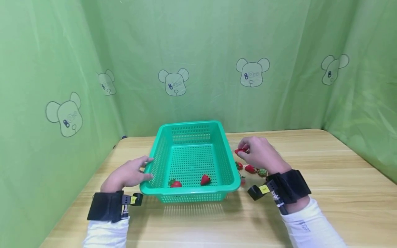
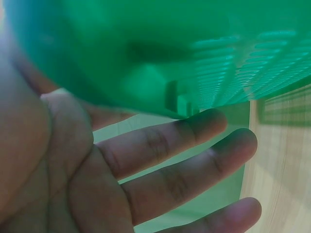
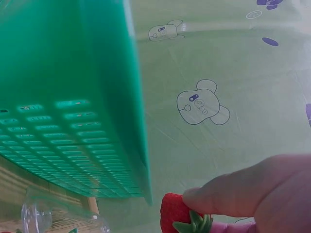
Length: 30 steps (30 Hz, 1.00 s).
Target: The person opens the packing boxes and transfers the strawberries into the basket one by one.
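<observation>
A green plastic basket (image 1: 192,189) with slotted sides stands on the table, two strawberries (image 1: 205,179) lying near its front wall. At the basket's left rim is my left hand (image 1: 130,174), thumb and index fingertips touching the edge. The other fingers (image 2: 187,182) stretch out fairly straight below the rim in the left wrist view. Just past the right rim, my right hand (image 1: 260,153) pinches a red strawberry (image 3: 173,213) between thumb and fingers, its green leaves toward the hand. Below this hand, several more strawberries (image 1: 250,168) lie on the table, partly covered by the hand and basket.
A clear plastic container (image 3: 58,211) sits beside the basket's right side, mostly hidden from the head view. The light wooden table (image 1: 338,179) extends to the right. Green curtains (image 1: 211,41) printed with bear faces enclose the table's back and sides.
</observation>
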{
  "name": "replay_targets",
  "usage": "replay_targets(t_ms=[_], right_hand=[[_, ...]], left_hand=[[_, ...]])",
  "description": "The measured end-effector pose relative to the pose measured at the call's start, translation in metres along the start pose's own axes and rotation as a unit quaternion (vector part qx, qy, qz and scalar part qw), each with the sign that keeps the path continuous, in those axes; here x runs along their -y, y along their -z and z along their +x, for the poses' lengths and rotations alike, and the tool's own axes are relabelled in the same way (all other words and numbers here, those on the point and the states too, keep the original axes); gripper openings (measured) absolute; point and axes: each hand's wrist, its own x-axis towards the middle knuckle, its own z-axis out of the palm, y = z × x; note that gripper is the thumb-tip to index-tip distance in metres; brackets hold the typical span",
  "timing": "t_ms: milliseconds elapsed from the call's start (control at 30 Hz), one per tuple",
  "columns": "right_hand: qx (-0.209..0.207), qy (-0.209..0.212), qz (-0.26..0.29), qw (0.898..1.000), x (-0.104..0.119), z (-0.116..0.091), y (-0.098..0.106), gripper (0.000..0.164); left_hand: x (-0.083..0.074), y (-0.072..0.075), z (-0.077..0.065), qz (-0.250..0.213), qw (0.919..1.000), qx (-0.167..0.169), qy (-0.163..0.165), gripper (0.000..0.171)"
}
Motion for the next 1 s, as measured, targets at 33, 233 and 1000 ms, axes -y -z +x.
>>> replay_targets(t_ms=[33, 233, 1000], right_hand=[[0.000, 0.000, 0.001, 1.000, 0.000, 0.000, 0.000, 0.012], [0.002, 0.000, 0.006, 1.000, 0.003, 0.003, 0.000, 0.013], [-0.017, 0.035, 0.012, 0.999, 0.018, 0.001, 0.001, 0.012]], left_hand=[[0.000, 0.000, -0.001, 0.002, 1.0000, 0.001, -0.001, 0.060], [0.000, 0.000, -0.003, 0.009, 0.9999, 0.001, -0.005, 0.061], [-0.003, 0.001, -0.001, 0.010, 0.9999, 0.000, -0.009, 0.061]])
